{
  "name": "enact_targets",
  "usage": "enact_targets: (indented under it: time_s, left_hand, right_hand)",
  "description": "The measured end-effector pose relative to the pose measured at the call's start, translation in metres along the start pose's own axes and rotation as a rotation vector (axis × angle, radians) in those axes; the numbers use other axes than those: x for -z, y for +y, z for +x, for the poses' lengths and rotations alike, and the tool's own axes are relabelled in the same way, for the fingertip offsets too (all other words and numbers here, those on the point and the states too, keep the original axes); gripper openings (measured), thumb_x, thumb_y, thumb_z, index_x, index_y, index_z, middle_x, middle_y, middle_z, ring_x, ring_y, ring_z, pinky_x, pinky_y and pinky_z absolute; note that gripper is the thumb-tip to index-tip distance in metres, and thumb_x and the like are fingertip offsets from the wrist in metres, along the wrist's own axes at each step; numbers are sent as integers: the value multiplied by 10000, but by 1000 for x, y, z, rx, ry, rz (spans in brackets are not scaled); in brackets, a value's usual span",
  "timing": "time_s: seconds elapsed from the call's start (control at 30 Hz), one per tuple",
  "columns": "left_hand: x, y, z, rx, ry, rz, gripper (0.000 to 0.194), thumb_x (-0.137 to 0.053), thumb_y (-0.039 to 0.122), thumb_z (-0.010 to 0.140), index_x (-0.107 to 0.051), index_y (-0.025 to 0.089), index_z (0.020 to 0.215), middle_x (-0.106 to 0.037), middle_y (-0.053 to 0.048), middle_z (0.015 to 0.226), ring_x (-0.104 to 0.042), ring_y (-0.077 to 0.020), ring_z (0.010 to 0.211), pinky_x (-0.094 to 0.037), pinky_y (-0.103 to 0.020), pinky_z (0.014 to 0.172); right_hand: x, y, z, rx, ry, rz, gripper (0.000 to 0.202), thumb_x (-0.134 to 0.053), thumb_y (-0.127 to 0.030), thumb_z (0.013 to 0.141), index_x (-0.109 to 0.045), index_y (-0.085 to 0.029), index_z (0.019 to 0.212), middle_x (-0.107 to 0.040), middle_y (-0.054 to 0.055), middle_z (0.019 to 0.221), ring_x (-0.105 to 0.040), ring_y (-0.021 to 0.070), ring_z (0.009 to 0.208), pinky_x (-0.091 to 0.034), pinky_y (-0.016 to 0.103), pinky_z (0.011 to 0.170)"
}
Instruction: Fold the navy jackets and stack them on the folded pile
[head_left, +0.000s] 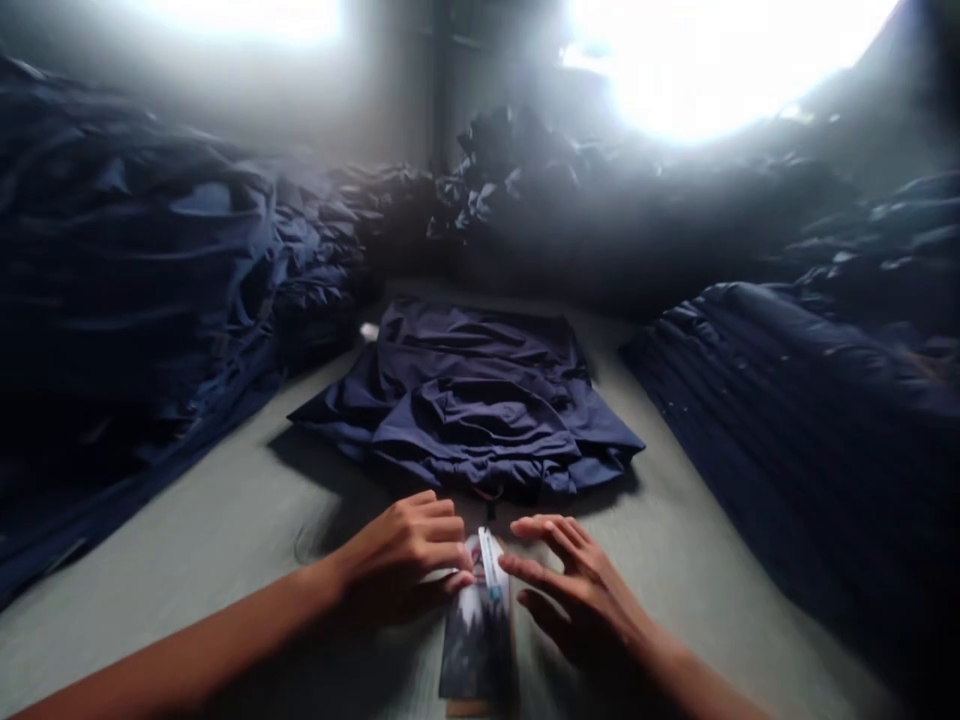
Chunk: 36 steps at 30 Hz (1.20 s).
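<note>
A dark navy garment (487,400) lies spread and wrinkled on the pale table, its gathered edge towards me. Just in front of it lies a long dark printed tag (476,655), with a brown edge showing at its near end. A narrow white strip with blue marks (489,560) rests on the tag's far end. My left hand (424,545) has its fingers curled, thumb and forefinger closed at the tag's left edge. Over the right side, my right hand (566,570) holds its fingers apart, the forefinger tip close to the strip. A short dark cord end (491,508) shows between the garment and the tag.
High piles of navy garments (135,260) rise along the left. More navy cloth (787,400) is stacked along the right edge of the table (247,510). Dark bundles (510,180) stand at the back under bright, glaring light. A small white object (368,331) lies beside the garment.
</note>
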<state>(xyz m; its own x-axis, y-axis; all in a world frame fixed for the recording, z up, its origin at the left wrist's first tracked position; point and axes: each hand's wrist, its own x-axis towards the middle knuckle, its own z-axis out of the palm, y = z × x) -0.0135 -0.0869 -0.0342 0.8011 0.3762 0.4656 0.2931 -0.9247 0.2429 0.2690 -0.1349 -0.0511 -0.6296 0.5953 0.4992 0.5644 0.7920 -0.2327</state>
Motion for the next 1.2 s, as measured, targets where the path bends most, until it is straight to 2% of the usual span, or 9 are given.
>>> enact_targets:
  time_s: [0.13,0.2,0.33,0.43,0.57,0.87,0.93,1.03,1.2]
  left_hand:
    - [29,-26,10,239,190,208,214,-497,222,1031,-705,208,980,-704,-55,967,-644,-198,906,-505,-366,841]
    - [42,-52,14,398,173,292,231,-525,275,1027,-704,228,1166,-695,-85,1194,-651,-246,1110,-510,-428,967]
    - [50,-103,17,601,-129,291,499,-596,495,980,-608,282,1431,-473,-116,1607,-435,-352,1478,-312,-591,1218]
    - [44,-120,13,687,-400,190,724,-472,673,995,-390,310,1616,-205,-110,1739,-164,-377,1605,-81,-714,1244]
    - [40,-102,4,730,-517,109,808,-299,753,1008,-223,305,1675,-49,-91,1746,-25,-352,1618,-13,-726,1238]
    - [50,9,-15,739,-680,7,929,-582,748,887,-180,404,1651,-56,-53,1722,-53,-410,1591,-119,-747,1227]
    - [51,10,-16,730,-658,-33,893,-594,712,899,-193,432,1646,-155,-25,1722,-160,-399,1588,-206,-710,1236]
    - [55,-15,-9,740,-468,-11,716,-471,629,996,-281,406,1649,-402,-17,1664,-395,-337,1525,-344,-584,1236]
    - [68,-87,7,694,-189,257,531,-428,512,1008,-620,305,1457,-600,-94,1497,-545,-329,1390,-433,-509,1166]
  right_hand:
    - [15,23,11,-154,135,-119,441,-531,-171,991,-599,-293,1409,-589,131,1425,-600,287,1289,-580,512,1011]
    - [21,46,25,-244,136,-166,444,-513,-210,1019,-567,-292,1452,-514,137,1535,-546,303,1381,-531,547,1088]
    - [20,101,65,-351,-27,-219,534,-498,-345,1054,-450,-270,1580,-307,133,1700,-356,304,1543,-393,539,1215]
    - [6,127,85,-416,-242,-218,595,-483,-467,1060,-398,-286,1620,-216,109,1734,-219,325,1595,-276,603,1250]
    - [-10,129,75,-484,-417,-180,595,-402,-586,1064,-412,-344,1607,-247,71,1725,-193,334,1600,-179,677,1246]
    - [-3,70,-36,-402,-384,-103,669,-510,-669,992,-338,-477,1609,-257,36,1713,-282,410,1557,-246,716,1215]
    - [3,66,-46,-383,-413,-81,661,-539,-652,985,-355,-492,1600,-294,36,1700,-329,414,1537,-302,698,1202]
    - [18,73,-37,-418,-363,-26,530,-480,-573,1040,-469,-458,1557,-373,45,1677,-442,351,1489,-405,597,1184]
    - [45,105,2,-450,3,22,389,-452,-397,1067,-630,-308,1402,-561,87,1508,-529,248,1407,-442,467,1188]
